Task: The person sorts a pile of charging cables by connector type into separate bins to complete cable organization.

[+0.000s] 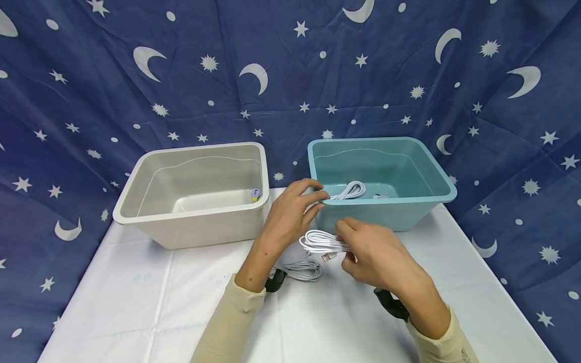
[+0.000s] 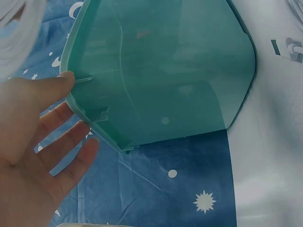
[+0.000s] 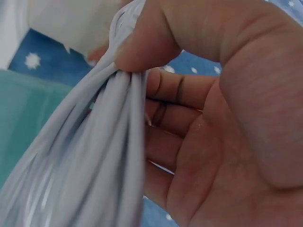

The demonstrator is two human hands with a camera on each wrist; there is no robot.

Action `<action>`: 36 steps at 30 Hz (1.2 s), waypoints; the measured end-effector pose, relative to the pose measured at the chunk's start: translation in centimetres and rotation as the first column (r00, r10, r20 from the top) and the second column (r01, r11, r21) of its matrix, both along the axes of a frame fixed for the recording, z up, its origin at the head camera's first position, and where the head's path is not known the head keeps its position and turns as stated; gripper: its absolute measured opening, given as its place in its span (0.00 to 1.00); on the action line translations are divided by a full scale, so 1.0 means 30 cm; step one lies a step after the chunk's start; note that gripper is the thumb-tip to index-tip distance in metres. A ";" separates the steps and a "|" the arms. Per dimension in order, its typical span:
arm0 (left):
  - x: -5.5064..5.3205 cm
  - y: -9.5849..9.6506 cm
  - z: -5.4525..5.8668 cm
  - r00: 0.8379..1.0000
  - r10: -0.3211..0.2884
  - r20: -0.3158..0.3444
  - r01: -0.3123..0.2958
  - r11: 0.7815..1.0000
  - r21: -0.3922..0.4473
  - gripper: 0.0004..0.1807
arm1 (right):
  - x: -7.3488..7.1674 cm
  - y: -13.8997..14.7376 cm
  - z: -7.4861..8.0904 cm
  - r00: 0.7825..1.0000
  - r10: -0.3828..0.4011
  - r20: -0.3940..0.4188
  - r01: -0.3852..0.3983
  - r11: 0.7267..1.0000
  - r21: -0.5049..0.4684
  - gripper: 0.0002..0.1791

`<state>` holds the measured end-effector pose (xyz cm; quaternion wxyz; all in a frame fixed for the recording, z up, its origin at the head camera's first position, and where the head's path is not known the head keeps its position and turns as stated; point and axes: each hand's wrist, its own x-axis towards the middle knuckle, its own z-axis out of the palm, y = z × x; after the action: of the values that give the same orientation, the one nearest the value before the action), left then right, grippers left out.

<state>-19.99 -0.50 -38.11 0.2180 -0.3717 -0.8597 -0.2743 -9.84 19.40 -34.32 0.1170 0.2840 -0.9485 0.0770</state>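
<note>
In the head view my right hand (image 1: 383, 252) holds a coiled white cable (image 1: 320, 242) in front of the teal bin (image 1: 363, 217). The right wrist view shows the thumb pressed on the bundled strands of this cable (image 3: 94, 137), with the other fingers behind. A USB plug (image 1: 329, 256) hangs beneath the coil. My left hand (image 1: 288, 212) is at the bin's near left corner, its thumb and fingers pinching the rim (image 2: 66, 90). Another white coiled cable (image 1: 301, 271) lies on the table below, partly hidden by the left wrist.
A beige bin (image 1: 195, 229) stands left of the teal one, with a small purple cable bundle (image 1: 255, 194) inside. The teal bin contains a white coiled cable (image 1: 351, 190) and a partly hidden white item (image 1: 380, 196). A blue star-and-moon cloth (image 1: 281, 60) hangs behind the white table (image 1: 122, 292).
</note>
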 end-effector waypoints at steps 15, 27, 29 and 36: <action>-0.003 0.002 0.001 1.000 0.014 0.020 -0.014 1.000 0.011 0.11 | 0.027 0.100 0.086 0.958 -0.022 -0.285 -0.013 0.992 -0.122 0.13; -0.004 0.005 0.001 0.999 0.038 0.036 -0.038 0.999 -0.007 0.15 | -0.025 0.121 0.099 0.902 -0.019 -0.430 -0.085 0.971 -0.221 0.15; -0.004 0.005 0.001 0.999 0.033 0.037 -0.033 0.999 0.000 0.15 | -0.041 0.124 0.093 0.891 -0.030 -0.454 -0.092 0.965 -0.245 0.16; -0.008 0.007 0.000 0.999 0.026 0.025 -0.026 1.000 0.008 0.15 | -0.108 0.148 0.057 0.855 -0.054 -0.517 -0.104 0.956 -0.273 0.16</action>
<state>-20.23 -0.29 -38.09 0.2123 -0.3562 -0.8660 -0.2795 -13.09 23.83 -32.60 0.4077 0.2862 -0.8561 0.1379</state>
